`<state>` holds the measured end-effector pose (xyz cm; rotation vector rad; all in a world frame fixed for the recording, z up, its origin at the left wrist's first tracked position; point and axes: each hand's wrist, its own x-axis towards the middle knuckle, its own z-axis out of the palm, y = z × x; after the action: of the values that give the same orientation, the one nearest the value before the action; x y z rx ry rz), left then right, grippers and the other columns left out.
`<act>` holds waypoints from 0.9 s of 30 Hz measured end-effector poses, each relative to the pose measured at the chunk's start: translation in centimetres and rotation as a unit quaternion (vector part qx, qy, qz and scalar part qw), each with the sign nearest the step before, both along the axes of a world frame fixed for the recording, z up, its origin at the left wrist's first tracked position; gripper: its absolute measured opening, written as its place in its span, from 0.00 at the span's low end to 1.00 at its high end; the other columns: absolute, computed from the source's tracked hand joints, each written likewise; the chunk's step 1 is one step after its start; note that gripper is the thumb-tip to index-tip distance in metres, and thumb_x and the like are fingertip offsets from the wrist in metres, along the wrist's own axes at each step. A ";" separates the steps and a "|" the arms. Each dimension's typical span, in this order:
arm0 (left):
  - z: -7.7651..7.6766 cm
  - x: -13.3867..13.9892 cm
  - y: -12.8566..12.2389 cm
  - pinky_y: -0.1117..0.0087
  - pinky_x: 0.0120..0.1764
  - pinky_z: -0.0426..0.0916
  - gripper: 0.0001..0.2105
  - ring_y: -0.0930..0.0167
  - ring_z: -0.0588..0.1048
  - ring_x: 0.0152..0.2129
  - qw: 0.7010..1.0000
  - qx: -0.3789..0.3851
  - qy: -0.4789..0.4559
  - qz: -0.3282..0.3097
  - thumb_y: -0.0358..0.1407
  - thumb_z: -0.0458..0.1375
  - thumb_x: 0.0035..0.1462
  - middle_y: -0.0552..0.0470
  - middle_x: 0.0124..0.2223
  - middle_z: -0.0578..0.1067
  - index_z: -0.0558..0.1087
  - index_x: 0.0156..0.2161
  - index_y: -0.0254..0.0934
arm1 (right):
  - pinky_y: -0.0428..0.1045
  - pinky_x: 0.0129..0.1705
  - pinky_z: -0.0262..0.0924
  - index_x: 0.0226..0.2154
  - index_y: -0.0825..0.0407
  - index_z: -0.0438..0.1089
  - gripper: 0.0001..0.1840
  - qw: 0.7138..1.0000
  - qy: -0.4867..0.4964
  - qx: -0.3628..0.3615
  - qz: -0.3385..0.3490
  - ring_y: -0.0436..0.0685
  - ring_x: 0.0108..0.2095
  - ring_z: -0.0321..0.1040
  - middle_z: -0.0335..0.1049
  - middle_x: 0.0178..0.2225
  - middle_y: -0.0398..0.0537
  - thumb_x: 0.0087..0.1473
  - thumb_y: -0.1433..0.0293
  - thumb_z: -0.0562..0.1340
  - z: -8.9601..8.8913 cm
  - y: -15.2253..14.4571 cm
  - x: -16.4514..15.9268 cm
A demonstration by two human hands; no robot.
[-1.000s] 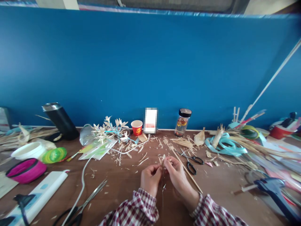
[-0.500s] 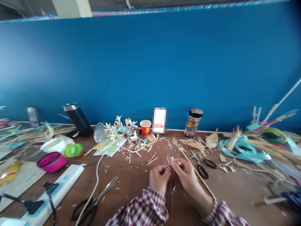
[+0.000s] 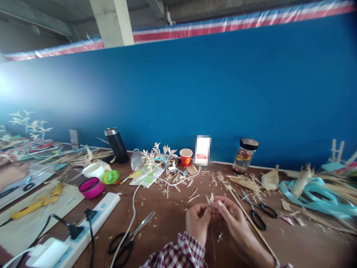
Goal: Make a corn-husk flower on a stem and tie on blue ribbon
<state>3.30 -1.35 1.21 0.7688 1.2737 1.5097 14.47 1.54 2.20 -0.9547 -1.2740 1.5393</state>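
Both left hand [image 3: 198, 221] and right hand [image 3: 233, 220] pinch pale, papery, pointed strips [image 3: 211, 200].

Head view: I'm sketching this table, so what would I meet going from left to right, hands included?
Yellow tool, magenta round item, black flask, middle flower bunch, left hand, pale fibrous piece pinched between the hands, right hand, light-blue ribbon.

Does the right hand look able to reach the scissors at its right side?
Probably yes: the scissors lie close to the right hand, with just a thin stick between them, though it seems to pinch a small pale piece.
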 end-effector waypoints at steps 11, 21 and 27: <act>0.2 -3.1 0.5 0.79 0.18 0.59 0.11 0.79 0.65 0.14 0.989 -0.038 -0.139 0.027 0.38 0.65 0.38 0.53 0.20 0.73 0.72 0.23 0.31 | 0.48 0.30 0.61 0.35 0.52 0.69 0.14 0.973 -0.214 0.085 -0.029 0.56 0.29 0.67 0.71 0.28 0.48 0.50 0.60 0.58 0.1 -0.9 2.1; 0.6 -1.6 -1.5 0.78 0.15 0.58 0.13 0.78 0.67 0.10 0.915 -0.015 -0.268 -0.301 0.37 0.68 0.34 0.49 0.18 0.73 0.70 0.19 0.31 | 0.48 0.31 0.60 0.31 0.51 0.70 0.11 0.867 -0.451 0.208 0.046 0.56 0.28 0.69 0.73 0.27 0.46 0.51 0.65 0.54 1.1 4.2 4.5; 0.3 -3.2 -1.4 0.77 0.21 0.60 0.14 0.77 0.68 0.16 0.844 0.032 -0.251 -0.473 0.40 0.69 0.31 0.49 0.19 0.72 0.75 0.20 0.30 | 0.47 0.31 0.60 0.39 0.52 0.67 0.14 0.760 -0.569 0.311 0.043 0.55 0.30 0.69 0.73 0.32 0.48 0.57 0.67 0.48 2.6 7.6 0.3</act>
<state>0.07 -2.73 1.50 0.7958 0.3189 0.8250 14.77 9.19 4.77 -1.4032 -2.4718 0.3235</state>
